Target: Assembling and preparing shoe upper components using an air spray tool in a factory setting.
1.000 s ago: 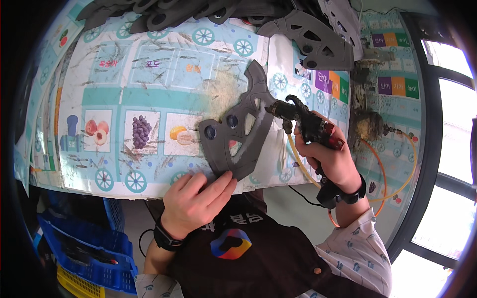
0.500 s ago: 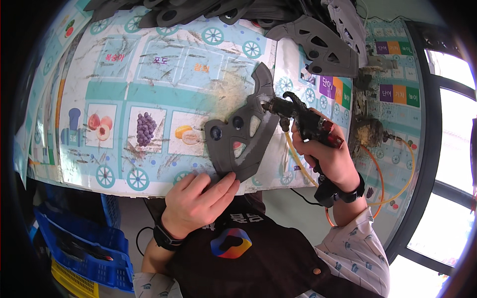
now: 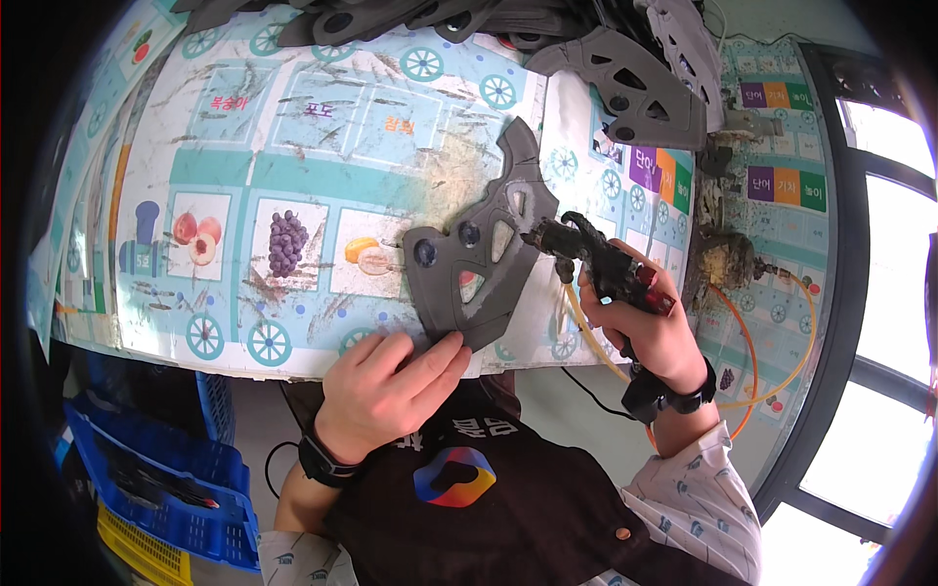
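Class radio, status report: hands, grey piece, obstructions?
Left hand on grey piece, lower end. Right hand gripping spray gun, nozzle at piece's edge. No obstruction visible.

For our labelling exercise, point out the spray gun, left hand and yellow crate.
Spray gun [image 3: 601, 256], head view: dark body.
Left hand [image 3: 384, 393], head view: back of the hand.
Yellow crate [image 3: 147, 559], head view: side wall.
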Available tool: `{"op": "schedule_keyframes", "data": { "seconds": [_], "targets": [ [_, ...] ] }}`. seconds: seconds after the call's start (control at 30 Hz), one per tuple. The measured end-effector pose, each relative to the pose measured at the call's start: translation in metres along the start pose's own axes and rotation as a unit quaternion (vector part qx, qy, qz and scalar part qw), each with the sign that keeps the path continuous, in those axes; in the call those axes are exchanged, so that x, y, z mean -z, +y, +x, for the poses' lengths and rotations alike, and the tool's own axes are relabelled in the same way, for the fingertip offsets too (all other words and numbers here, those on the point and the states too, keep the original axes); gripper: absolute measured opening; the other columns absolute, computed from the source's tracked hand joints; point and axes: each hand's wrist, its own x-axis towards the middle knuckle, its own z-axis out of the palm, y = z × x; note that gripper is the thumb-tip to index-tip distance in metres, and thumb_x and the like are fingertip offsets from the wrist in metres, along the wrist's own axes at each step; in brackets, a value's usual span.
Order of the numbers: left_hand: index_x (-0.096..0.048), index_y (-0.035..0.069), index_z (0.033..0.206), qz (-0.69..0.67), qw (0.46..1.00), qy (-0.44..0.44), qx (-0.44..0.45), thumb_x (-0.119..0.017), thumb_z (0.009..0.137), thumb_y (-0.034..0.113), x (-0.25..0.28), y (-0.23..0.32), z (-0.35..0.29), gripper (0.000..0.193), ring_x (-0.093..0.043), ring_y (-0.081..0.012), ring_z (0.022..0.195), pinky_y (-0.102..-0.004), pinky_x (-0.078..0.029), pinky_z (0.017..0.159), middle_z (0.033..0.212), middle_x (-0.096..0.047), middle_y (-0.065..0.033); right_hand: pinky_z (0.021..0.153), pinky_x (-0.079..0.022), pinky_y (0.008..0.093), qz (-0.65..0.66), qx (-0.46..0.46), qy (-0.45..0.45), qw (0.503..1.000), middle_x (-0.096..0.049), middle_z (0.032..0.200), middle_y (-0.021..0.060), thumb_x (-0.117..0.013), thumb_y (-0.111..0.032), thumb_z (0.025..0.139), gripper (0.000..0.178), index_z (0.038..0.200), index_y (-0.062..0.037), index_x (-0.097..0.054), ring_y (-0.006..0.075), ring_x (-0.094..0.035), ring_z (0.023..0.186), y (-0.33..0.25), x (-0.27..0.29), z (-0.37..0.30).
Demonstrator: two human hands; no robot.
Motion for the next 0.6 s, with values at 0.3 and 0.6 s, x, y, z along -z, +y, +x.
{"op": "schedule_keyframes", "data": {
  "seconds": [0.3,0.6],
  "targets": [
    [-0.081,0.013,0.097,-0.011,1.000,0.010,0.001,-0.073,0.072,0.011,-0.001,0.000,-0.001,0.026,-0.052,-0.0138,0.070,-0.0276,-0.044,0.058,0.114,-0.074,0.0048,0.060,-0.042,0.0225,0.005,0.024,-0.018,1.000,-0.068,0.091,-0.0012,-0.071,-0.002,0.085,0.055,0.137,0.0046,-0.056,0.0036,-0.055,0.071,-0.007,-0.006,0.006],
    [-0.080,0.014,0.096,-0.018,1.000,0.018,0.005,-0.075,0.073,0.011,-0.002,0.000,-0.004,0.024,-0.054,-0.0139,0.070,-0.0280,-0.046,0.059,0.113,-0.074,0.0046,0.058,-0.039,0.0227,0.001,0.045,-0.020,0.999,-0.065,0.085,-0.0007,-0.070,-0.004,0.086,0.047,0.131,0.0044,-0.059,0.0030,-0.051,0.067,-0.012,-0.018,0.004]
  ]
}}
